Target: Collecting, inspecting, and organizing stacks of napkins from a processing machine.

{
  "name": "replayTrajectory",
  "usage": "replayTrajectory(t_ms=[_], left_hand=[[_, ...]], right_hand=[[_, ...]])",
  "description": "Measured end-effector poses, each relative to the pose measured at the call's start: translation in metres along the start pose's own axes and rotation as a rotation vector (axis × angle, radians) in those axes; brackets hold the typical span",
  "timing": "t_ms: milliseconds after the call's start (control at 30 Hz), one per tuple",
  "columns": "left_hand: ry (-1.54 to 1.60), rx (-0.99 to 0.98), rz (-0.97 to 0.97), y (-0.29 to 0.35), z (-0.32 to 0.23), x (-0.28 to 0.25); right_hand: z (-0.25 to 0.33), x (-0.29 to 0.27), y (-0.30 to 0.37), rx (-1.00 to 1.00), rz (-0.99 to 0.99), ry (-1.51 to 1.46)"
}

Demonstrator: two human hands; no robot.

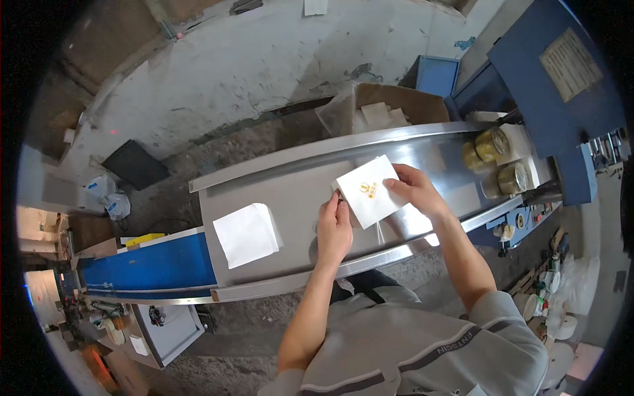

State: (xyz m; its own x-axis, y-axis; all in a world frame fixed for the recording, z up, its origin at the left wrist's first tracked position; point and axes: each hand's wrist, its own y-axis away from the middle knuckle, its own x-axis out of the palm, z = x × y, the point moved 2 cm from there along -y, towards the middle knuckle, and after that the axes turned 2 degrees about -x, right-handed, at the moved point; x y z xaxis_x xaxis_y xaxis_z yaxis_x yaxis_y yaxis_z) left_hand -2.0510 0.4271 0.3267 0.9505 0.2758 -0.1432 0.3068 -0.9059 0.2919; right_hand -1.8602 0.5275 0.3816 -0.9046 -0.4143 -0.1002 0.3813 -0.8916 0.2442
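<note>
Both of my hands grip a square stack of white paper napkins (371, 197) with a gold printed mark on top, held above the metal table (304, 231). My left hand (335, 228) pinches its left edge, the thumb upright along the side. On the right edge, my right hand (416, 188) has its thumb on the top face and its fingers mostly hidden behind. Another white napkin stack (246, 235) lies flat on the metal to the left, apart from my hands, its printed side not visible.
A blue conveyor belt (152, 265) joins the table's left end. At the right end stand blue machine housing (561, 72) and brass-coloured rollers (492, 145). Behind the raised metal rail (317, 150) sits a cardboard box (403, 99) holding white pieces. A small side table (175, 330) stands at lower left.
</note>
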Motion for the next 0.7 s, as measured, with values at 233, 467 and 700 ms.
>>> replayTrajectory(t_ms=[233,467,700], left_hand=[[0.127,-0.088,0.049,-0.007,0.007,-0.001],[0.045,0.025,0.015,-0.015,0.01,-0.002],[0.104,-0.002,0.007,-0.001,0.015,-0.009]], right_hand=[[-0.002,-0.001,-0.001,-0.046,-0.023,0.054],[0.005,-0.008,0.006,-0.053,-0.033,0.258],[-0.004,-0.016,0.006,0.042,0.029,0.184]])
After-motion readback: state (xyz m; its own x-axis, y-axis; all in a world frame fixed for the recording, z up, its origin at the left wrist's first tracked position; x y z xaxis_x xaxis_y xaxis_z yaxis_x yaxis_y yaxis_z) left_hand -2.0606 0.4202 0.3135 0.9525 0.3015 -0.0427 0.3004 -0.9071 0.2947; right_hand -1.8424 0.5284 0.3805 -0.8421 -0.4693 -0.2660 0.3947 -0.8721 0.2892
